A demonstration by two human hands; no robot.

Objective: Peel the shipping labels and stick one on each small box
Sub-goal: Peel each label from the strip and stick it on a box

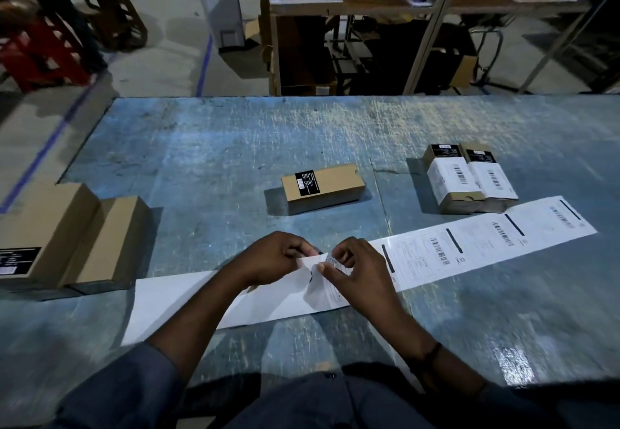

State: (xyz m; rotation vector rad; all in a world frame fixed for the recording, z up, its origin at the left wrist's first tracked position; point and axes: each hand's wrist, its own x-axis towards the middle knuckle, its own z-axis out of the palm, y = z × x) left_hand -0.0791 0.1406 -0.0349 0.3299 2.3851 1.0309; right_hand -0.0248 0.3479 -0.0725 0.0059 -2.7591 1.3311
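Observation:
A long white label strip [469,247] lies across the blue table [208,147], with printed labels on its right part and bare backing on its left. My left hand [275,257] and my right hand [355,271] meet over the strip's middle; both pinch the upper edge of one label [330,281] that lifts from the backing. A small brown box [322,187] with a black sticker lies just beyond my hands, unlabelled on top. Two small boxes [469,177] at the right carry white labels.
Two larger brown boxes [67,237] sit side by side at the table's left edge. Beyond the far edge stand metal shelving with cartons [369,26], a white unit [221,2] and red and brown stools [43,53] on the floor.

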